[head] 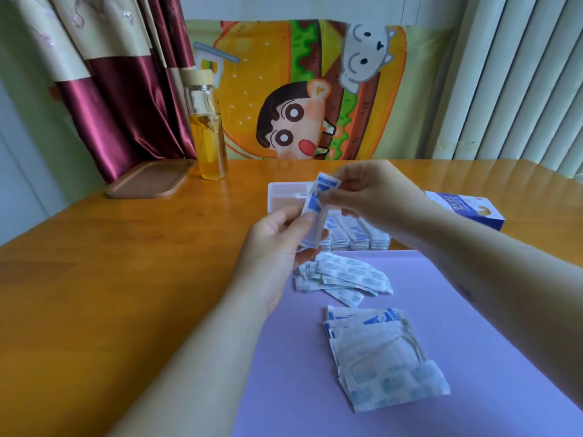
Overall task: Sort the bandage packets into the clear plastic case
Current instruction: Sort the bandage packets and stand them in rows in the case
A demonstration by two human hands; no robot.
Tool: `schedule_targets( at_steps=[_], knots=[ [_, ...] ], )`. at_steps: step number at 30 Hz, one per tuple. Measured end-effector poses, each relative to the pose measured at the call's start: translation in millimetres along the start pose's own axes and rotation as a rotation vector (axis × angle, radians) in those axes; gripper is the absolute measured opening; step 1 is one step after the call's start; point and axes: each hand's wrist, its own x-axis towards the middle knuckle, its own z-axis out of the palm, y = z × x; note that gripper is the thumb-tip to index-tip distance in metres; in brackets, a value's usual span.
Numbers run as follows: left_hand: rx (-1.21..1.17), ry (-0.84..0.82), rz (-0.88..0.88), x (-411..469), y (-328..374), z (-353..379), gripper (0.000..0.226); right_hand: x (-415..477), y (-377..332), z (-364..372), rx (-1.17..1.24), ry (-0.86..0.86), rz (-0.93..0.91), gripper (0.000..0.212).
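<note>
Near pile of packets (385,357) unsorted, second pile (342,275) beyond; clear case (284,192) partly filled. Left hand (280,238) and right hand (369,190) fingers pinch a packet stack (317,209).

glass bottle (208,130) of amber liquid, wooden tray (150,184), cartoon burger cloth (309,89), maroon curtain (120,89)

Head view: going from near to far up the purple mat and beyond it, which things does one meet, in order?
Fanned stack of large white-and-blue bandage packets → loose pile of small pale-blue packets → clear plastic case → burger-print cartoon cloth
</note>
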Motion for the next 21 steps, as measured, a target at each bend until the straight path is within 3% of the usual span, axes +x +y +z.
schedule_targets(
  at_steps=[4, 6, 12, 14, 17, 21],
  knots=[
    [-0.040, 0.149, 0.036, 5, 2, -6, 0.020, 49, 10, -19, 0.026, 0.185, 0.112, 0.012],
    [0.000, 0.178, 0.047, 6, 2, -7, 0.026, 69, 21, -22, -0.026, 0.178, 0.210, 0.016],
    [0.127, 0.183, 0.042, 11, -4, -10, 0.032, 84, 36, 0, -0.140, -0.186, 0.420, 0.028],
    [0.140, 0.184, 0.046, 11, -4, -9, 0.033, 88, 39, 7, -0.243, -0.254, 0.414, 0.034],
    [0.155, 0.182, 0.044, 11, -4, -9, 0.034, 90, 39, 13, -0.623, -0.342, 0.342, 0.037],
    [0.153, 0.172, 0.026, 12, -6, -9, 0.031, 92, 34, 20, -0.801, -0.405, 0.299, 0.039]
  ],
)
